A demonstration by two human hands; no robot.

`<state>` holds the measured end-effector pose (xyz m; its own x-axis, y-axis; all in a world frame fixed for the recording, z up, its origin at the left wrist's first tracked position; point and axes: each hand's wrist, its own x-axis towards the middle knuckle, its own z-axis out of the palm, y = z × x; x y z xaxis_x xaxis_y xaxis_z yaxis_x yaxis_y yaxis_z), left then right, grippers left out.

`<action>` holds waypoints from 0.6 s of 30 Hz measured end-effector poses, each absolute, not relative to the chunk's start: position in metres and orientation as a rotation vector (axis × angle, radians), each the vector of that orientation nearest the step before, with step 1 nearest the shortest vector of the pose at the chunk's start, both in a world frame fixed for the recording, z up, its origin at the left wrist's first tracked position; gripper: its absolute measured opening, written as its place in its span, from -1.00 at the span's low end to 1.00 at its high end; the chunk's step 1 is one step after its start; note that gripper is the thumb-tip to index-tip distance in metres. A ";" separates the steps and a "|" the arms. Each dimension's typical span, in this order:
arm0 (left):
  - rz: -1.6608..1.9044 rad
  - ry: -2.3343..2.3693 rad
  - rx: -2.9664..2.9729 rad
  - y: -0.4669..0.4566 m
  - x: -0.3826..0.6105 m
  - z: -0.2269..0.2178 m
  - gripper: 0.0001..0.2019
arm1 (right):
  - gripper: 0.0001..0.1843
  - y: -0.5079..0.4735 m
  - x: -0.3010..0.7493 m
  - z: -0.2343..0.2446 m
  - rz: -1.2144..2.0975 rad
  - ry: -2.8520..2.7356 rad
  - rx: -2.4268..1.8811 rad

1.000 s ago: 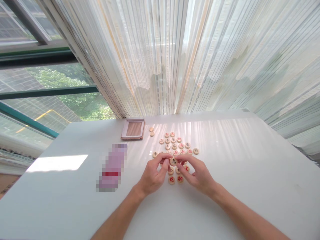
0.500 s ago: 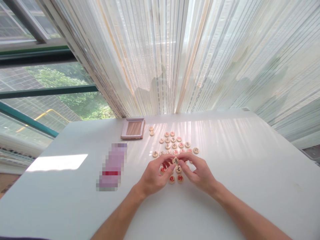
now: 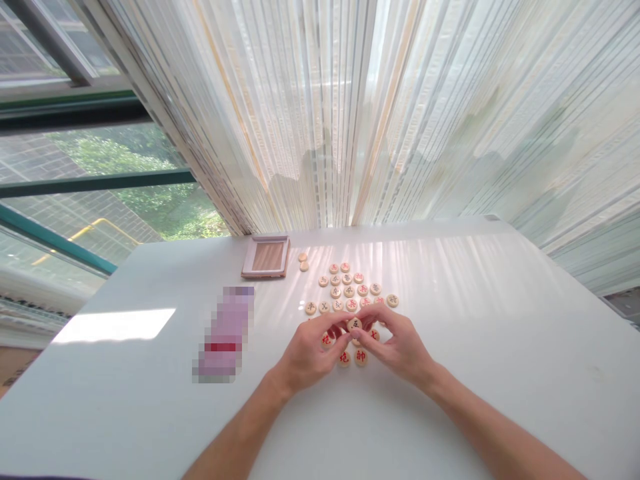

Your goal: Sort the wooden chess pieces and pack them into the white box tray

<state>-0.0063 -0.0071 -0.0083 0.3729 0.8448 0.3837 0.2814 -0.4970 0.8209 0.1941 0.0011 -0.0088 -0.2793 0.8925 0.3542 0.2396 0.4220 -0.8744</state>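
My left hand (image 3: 315, 350) and my right hand (image 3: 395, 347) meet over a group of round wooden Chinese chess pieces. Between their fingertips is one chess piece (image 3: 355, 324) with a black character, partly covered by my right thumb. Both hands are closed on it from either side. Closer to me lie two pieces with red characters, one on the left (image 3: 344, 359) and one on the right (image 3: 361, 358). Another red piece (image 3: 327, 340) shows beside my left fingers. Beyond my hands, several more pieces (image 3: 349, 291) lie face up in loose rows; my fingers hide some of them.
A shallow framed box (image 3: 267, 256) stands at the table's far left, with two stacked-looking plain pieces (image 3: 303, 261) beside it. A blurred-out purple object (image 3: 225, 337) lies to my left. White string curtains (image 3: 320, 133) hang behind the white table (image 3: 500, 333).
The held piece has turned between my fingers and shifted slightly right. My right thumb has moved left across its face. A red piece now shows by my right hand.
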 end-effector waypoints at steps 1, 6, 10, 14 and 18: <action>1.086 0.962 1.993 -0.007 -0.006 -0.009 -0.69 | -0.91 0.001 0.194 -0.009 0.896 -1.759 -0.993; 1.100 0.956 2.093 -0.007 -0.005 -0.011 -0.69 | -0.91 -0.002 0.193 -0.007 0.895 -1.742 -1.047; 1.091 0.986 2.116 -0.006 -0.005 -0.009 -0.72 | -0.87 -0.002 0.193 -0.008 0.905 -1.746 -1.047; 1.102 1.010 2.136 -0.006 -0.005 -0.008 -0.72 | -0.86 -0.002 0.193 -0.009 0.872 -1.762 -1.046; 1.142 1.039 2.145 -0.005 -0.007 -0.006 -0.73 | -0.87 -0.002 0.194 -0.010 0.849 -1.755 -1.041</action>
<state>-0.0072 -0.0052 -0.0059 0.3590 0.8061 0.4704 0.3927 -0.5877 0.7074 0.1937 -0.0016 -0.0099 -0.2426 0.9056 0.3480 0.2893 0.4099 -0.8650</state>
